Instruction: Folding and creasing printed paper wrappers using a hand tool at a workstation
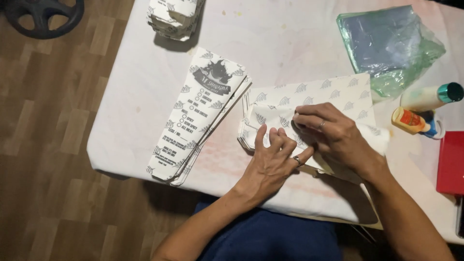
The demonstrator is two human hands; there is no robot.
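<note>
A stack of flat white paper sleeves (309, 99) with a grey leaf pattern lies in front of me on the white-covered table (145, 121). My left hand (273, 162) rests on the near edge of the top sheet, fingers spread and bent, a ring on one finger. My right hand (333, 135) lies over the sheet's middle, fingertips pressing down on a folded flap, a ring on it too. Both hands touch the same top sheet. To the left lies a second stack of long printed paper sleeves (200, 116), apart from both hands.
A third pile of folded sleeves (174, 17) stands at the far edge. A bundle of clear greenish plastic bags (391, 46) lies far right, with a teal-capped white bottle (430, 96), a small yellow glue bottle (411, 121) and a red box (450, 162). Wooden floor to the left.
</note>
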